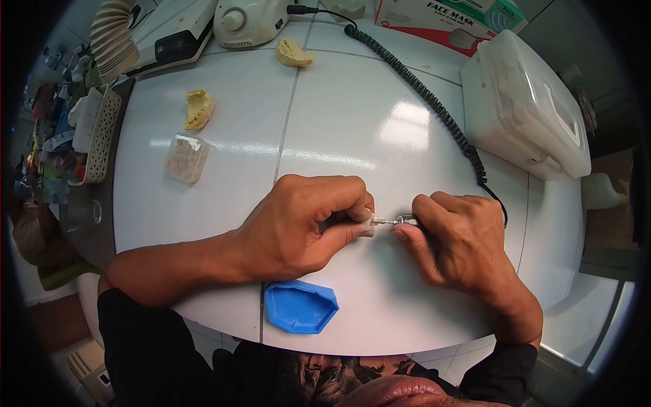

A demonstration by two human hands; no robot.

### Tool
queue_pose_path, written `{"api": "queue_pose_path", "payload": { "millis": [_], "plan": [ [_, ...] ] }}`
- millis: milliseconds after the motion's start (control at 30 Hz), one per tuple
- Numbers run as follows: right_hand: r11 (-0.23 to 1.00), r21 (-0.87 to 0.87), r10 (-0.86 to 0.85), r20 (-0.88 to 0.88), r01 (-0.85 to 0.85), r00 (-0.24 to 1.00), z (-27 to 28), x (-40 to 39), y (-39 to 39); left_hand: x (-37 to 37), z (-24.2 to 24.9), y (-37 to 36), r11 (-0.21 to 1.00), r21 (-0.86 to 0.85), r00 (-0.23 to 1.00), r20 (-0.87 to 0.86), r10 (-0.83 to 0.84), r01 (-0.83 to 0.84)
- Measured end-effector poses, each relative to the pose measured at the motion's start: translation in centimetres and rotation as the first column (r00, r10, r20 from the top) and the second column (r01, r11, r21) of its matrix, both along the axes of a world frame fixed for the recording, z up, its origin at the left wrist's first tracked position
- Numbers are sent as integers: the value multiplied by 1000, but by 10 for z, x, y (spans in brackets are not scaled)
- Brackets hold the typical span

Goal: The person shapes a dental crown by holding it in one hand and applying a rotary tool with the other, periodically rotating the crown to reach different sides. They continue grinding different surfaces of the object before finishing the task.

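On white tiled worktop (pixel 352 122), cluttered workshop.

- Views: one only, from a camera worn on the person's head.
- Direction: forward and steeply down onto the white tabletop (pixel 352 122).
- Range: close. The left hand (pixel 305 224) and right hand (pixel 461 241) sit at frame centre, with both forearms entering from the lower edge.
- Optics: wide fisheye lens. The tabletop edge bows into a curve, and dark corners ring the picture.
- Coverage: near edge of the tabletop at the bottom, face mask box (pixel 447 17) at the far top, basket (pixel 102 136) at the left margin.
- Own body: the wearer's dark sleeves and chest fill the bottom.
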State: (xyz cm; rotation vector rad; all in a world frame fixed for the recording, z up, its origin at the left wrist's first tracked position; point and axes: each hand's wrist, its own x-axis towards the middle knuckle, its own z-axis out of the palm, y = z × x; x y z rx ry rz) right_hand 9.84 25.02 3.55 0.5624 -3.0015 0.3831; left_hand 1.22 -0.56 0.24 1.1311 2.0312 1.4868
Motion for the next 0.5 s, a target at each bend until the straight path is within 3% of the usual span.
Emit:
{"api": "queue_pose_path", "payload": {
  "millis": [500],
  "plan": [
    [1000,13,-6,11,6,1000,2,1,-1,0,1,-1,1000,-20,1000,2,-9,9]
  ]
}}
